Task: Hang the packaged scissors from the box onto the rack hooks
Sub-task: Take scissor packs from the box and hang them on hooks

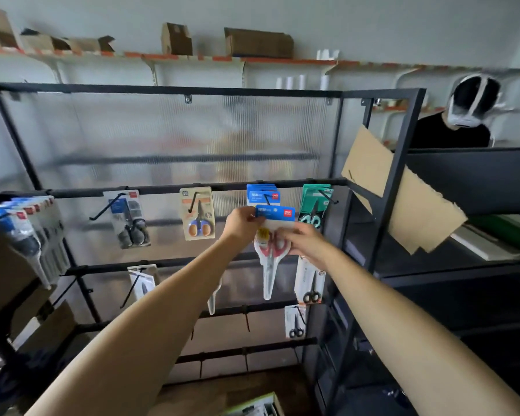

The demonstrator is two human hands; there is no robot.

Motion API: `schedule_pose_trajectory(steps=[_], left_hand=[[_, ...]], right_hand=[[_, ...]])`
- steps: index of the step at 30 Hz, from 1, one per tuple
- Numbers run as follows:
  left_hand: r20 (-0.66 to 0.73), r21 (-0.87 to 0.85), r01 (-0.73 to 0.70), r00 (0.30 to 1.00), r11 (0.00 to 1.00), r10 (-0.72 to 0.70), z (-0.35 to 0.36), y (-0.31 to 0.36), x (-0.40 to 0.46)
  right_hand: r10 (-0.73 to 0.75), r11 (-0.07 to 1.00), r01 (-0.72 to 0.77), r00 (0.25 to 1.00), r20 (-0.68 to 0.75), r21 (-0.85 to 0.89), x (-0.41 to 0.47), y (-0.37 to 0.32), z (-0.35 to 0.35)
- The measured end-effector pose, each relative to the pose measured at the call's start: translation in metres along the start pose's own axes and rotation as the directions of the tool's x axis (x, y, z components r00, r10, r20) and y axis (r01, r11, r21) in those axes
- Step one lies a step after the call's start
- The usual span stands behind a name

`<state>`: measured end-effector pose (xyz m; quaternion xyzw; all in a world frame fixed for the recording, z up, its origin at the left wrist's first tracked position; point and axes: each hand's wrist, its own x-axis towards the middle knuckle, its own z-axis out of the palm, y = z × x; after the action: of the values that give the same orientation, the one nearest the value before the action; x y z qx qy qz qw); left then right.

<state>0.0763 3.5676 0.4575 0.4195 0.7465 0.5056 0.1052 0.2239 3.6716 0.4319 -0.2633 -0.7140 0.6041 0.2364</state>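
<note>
The blue header card (275,213) of the scissors pack bears a red square with the white brand name "deli" at its right end (the white line of print to its left is too blurred to read). The blue cards (263,195) hanging behind it carry the same red logo.

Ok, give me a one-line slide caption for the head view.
Both hands, left and right, lift a packaged scissors toward the rack hook holding matching blue packs.
</note>
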Motion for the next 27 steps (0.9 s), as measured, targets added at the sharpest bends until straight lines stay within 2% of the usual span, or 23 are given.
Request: schedule_pose_trajectory(steps=[6,13,17,23,27], left_hand=[[-0.062,0.109,-0.023,0.998,0.994,0.030,-0.021,0.011,0.005],[0.009,0.305,-0.056,0.998,0.951,0.056,-0.037,-0.001,0.014],[0.046,0.328,-0.048,0.998,0.943,0.035,-0.036,-0.008,0.022],[0.053,0.340,-0.048,0.998,0.939,0.031,-0.034,-0.018,0.037],[0.070,0.377,-0.035,0.998,0.926,0.010,-0.026,-0.024,0.049]], right_hand=[[-0.026,1.000,0.027,0.986,-0.164,0.003,0.010,0.002,0.004],[0.010,1.000,-0.011,0.985,-0.171,-0.008,0.020,-0.003,0.012],[0.045,0.998,-0.051,0.977,-0.208,-0.028,0.031,0.004,0.020],[-0.002,1.000,-0.007,0.961,-0.276,-0.030,0.045,0.009,0.025],[0.019,0.996,-0.044,0.948,-0.318,-0.072,0.060,0.008,0.027]])
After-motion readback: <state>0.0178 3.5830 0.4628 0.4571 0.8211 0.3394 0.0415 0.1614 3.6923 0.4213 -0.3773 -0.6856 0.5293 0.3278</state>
